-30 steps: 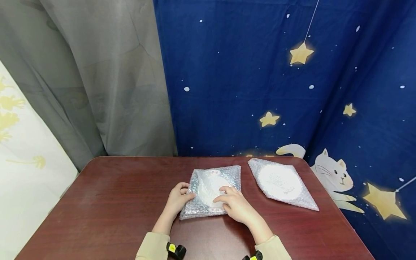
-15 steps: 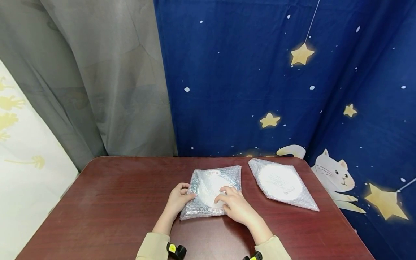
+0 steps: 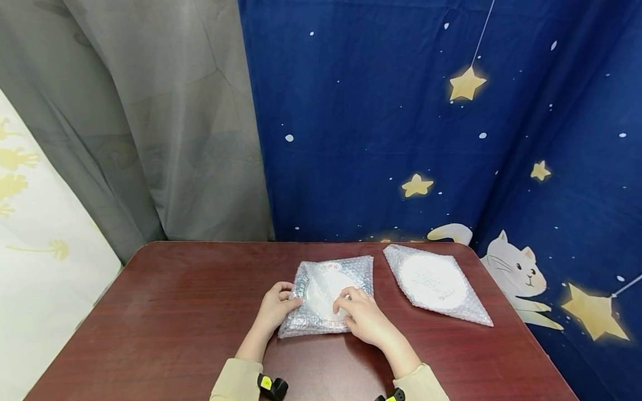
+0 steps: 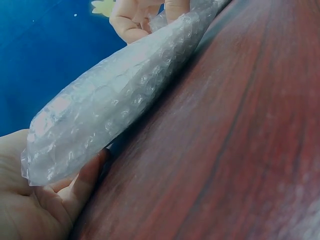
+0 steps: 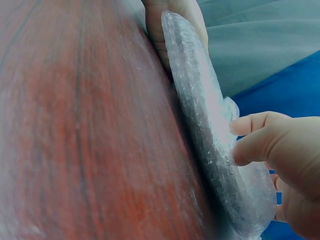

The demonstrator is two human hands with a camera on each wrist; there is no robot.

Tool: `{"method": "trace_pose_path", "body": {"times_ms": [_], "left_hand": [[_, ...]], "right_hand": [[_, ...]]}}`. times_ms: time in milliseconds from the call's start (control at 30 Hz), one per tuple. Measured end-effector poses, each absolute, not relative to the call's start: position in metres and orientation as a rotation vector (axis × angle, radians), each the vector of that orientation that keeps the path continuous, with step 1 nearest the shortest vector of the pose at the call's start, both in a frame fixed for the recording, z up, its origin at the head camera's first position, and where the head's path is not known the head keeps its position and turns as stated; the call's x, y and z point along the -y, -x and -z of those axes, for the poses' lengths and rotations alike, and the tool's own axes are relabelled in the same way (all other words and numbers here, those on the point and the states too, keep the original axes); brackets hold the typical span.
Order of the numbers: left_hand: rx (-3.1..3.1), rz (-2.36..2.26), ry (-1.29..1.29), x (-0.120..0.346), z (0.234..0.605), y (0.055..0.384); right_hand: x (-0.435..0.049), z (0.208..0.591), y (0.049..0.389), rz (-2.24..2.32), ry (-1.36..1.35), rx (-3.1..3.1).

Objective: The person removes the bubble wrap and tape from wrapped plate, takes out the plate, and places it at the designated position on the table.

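Observation:
A squarish bubble-wrap package [image 3: 313, 326] lies on the table, with a white round shape and small red marks showing through the plastic. My left hand [image 3: 273, 307] grips its left edge, thumb on top; in the left wrist view its fingers reach under the wrap [image 4: 95, 115]. My right hand [image 3: 368, 318] is over the package's right part, index finger and thumb drawn together at the upper surface. In the right wrist view these fingertips pinch at the plastic [image 5: 212, 130], near a small raised flap. The right hand's other fingers are partly hidden behind the package.
A second bubble-wrapped package [image 3: 433, 281], also with a white disc, lies at the back right of the brown table [image 3: 190, 312]. Behind the table hang a grey curtain [image 3: 190, 122] and a blue star-patterned curtain [image 3: 361, 111]. A black wrist device [image 3: 273, 387] sits at the left sleeve.
The right hand's index finger and thumb have drawn closer together and shifted slightly right on the wrap. The left hand and both packages stay practically where they were.

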State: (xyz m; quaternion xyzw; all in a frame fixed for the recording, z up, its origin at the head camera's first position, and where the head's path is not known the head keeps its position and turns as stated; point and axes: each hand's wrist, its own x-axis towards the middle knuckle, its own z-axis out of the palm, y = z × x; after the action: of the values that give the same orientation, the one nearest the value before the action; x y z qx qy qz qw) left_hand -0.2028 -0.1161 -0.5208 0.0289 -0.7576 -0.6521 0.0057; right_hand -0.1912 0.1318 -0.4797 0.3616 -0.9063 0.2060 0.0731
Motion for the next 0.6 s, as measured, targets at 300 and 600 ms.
{"method": "trace_pose_path", "body": {"times_ms": [300,600], "left_hand": [[2.364,2.033,-0.081,0.1163,0.5209,0.2024],[2.370,2.027,-0.041,0.1174,0.5222,0.2030]], "right_hand": [[-0.1310,0.4812,0.1910,-0.614,-1.085,2.665],[-0.1302,0.4820,0.1909,-0.601,-1.065,2.633]]}}
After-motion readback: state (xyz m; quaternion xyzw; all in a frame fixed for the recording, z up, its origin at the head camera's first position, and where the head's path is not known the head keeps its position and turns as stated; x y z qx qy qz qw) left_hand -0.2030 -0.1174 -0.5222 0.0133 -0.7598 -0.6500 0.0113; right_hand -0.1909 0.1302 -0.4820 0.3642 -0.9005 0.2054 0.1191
